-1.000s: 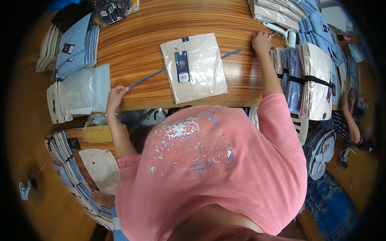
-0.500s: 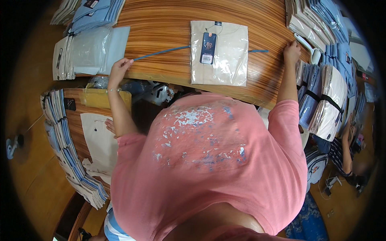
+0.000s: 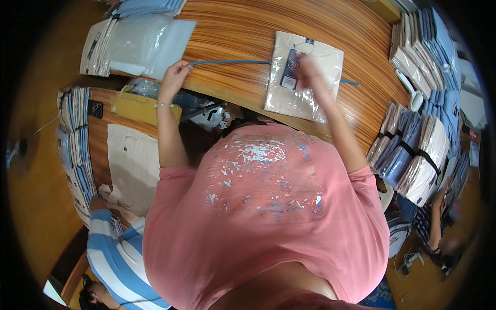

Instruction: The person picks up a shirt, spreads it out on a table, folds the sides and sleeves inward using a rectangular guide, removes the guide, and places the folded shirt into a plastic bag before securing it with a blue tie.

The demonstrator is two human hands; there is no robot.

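Far left, below the table edge, we see stacks of bagged blue garments [image 3: 72, 139] on a lower shelf, and a co-worker in a blue-and-white striped shirt [image 3: 116, 258] beside a flat cream garment [image 3: 132, 165]. On the wooden table [image 3: 232, 31], top left, lies a pile of clear-bagged blue garments [image 3: 129, 44]. Our left hand [image 3: 174, 76] sits at the near table edge, fingers pinched on the left end of a thin blue strap [image 3: 232, 62]. The strap runs right across the table top and goes under the beige garment in a clear bag [image 3: 305, 77]; a short piece shows again past the bag's right side. That bagged garment lies flat mid-table, with a dark hang tag [image 3: 290, 75] on top. Our right hand [image 3: 309, 66] is over the bag's upper middle, motion-blurred; we cannot tell whether it grips anything or just touches the bag. Right of that, more stacks of bagged blue and beige garments [image 3: 423, 62] line the table's right edge, and strapped bundles [image 3: 413, 155] sit lower right, off the table.
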